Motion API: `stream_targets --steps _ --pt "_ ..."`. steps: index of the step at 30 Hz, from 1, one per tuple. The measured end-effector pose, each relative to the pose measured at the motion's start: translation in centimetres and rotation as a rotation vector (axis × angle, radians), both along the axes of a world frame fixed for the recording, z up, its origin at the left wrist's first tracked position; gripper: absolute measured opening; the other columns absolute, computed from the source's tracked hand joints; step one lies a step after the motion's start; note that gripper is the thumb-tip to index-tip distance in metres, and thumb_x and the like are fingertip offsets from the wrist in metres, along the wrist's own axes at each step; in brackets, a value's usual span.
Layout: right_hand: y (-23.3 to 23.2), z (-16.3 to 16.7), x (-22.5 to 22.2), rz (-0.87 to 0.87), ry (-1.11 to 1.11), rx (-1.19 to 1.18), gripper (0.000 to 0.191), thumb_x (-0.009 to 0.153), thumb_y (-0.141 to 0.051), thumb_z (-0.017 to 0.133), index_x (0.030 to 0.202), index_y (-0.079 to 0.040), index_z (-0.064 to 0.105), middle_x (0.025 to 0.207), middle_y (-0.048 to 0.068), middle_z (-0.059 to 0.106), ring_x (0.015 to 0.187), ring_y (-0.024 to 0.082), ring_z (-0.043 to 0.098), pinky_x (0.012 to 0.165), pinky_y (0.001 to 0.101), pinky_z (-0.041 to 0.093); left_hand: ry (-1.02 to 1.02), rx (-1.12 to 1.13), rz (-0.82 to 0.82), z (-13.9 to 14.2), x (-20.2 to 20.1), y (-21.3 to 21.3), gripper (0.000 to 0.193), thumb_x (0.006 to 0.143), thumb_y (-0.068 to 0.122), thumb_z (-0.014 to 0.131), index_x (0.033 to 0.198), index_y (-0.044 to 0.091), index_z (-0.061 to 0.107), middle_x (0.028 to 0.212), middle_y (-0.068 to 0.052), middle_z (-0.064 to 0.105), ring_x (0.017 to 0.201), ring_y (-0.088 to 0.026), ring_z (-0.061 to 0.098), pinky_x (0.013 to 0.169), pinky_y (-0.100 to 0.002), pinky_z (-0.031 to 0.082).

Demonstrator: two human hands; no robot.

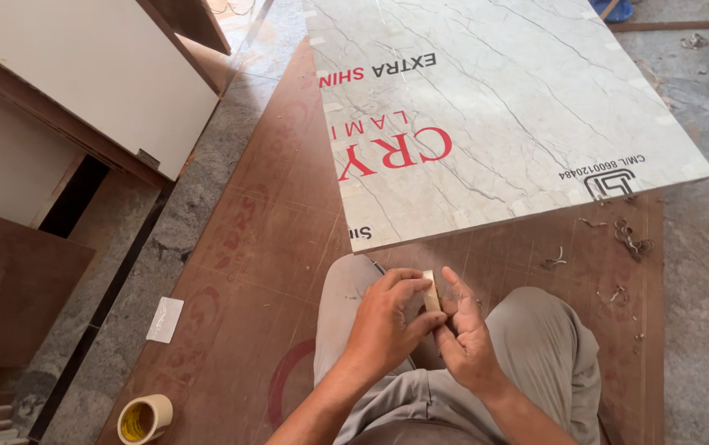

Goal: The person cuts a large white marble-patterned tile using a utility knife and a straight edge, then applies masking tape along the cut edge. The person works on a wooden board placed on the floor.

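Note:
I am crouched on a brown plywood sheet (pixel 272 247) with my knees in grey trousers below me. My left hand (pixel 383 325) and my right hand (pixel 466 334) meet over my knees. Both pinch a small pale wooden piece (pixel 431 292), held upright between the fingertips. A large marble-patterned laminate sheet (pixel 495 99) with red and black print lies flat just beyond my hands, its near edge about a hand's length away.
A roll of masking tape (pixel 144 419) lies at the lower left on the plywood. A white scrap (pixel 165 320) rests on the grey stone floor. White cabinet panels (pixel 99 74) stand at the left. Thin shavings (pixel 631 239) are scattered at the right.

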State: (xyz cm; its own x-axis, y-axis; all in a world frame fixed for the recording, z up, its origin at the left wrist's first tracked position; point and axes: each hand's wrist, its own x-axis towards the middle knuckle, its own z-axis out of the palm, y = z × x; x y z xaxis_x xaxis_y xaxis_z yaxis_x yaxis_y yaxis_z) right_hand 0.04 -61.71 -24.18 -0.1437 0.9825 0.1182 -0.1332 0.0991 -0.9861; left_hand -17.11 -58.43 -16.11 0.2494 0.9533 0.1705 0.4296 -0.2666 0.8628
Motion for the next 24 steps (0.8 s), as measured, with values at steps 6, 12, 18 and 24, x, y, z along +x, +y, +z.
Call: stream_targets --steps 6,12,18,24 --pt "1.0 -0.7 -3.7 0.034 0.083 -0.169 0.056 0.101 -0.006 0.051 0.153 -0.002 0.030 0.087 0.009 0.067 0.072 0.011 0.062 0.066 0.0228 0.052 0.174 0.358 0.090 0.5 -2.6 0.6 0.006 0.080 0.013 0.081 0.083 0.008 0.078 0.101 -0.006 0.073 0.105 -0.030 0.065 0.093 -0.045 0.048" --pt "4.2 0.3 -9.0 -0.048 0.163 -0.291 0.032 0.103 -0.018 0.055 0.128 -0.001 0.046 0.075 0.010 0.068 0.059 0.012 0.060 0.054 0.0251 0.050 0.182 0.347 0.070 2.5 -7.3 6.3 0.012 0.078 0.017 0.083 0.084 0.008 0.080 0.104 -0.008 0.072 0.106 -0.031 0.065 0.089 -0.042 0.051" --pt "5.5 2.2 -9.9 -0.129 0.211 -0.260 0.030 0.103 -0.019 0.056 0.125 -0.001 0.048 0.075 0.009 0.067 0.057 0.011 0.058 0.053 0.0250 0.048 0.127 -0.124 -0.008 4.0 -7.1 9.9 0.014 0.083 0.021 0.079 0.088 0.008 0.076 0.104 -0.003 0.072 0.094 -0.022 0.072 0.082 -0.034 0.056" --pt "5.4 1.5 -8.0 -0.229 0.153 -0.264 0.030 0.101 -0.018 0.058 0.124 -0.002 0.049 0.073 0.009 0.066 0.055 0.012 0.057 0.051 0.0254 0.047 0.202 0.184 -0.074 3.3 -5.2 10.8 0.014 0.078 0.025 0.082 0.079 0.011 0.081 0.094 -0.001 0.073 0.096 -0.022 0.062 0.088 -0.039 0.046"
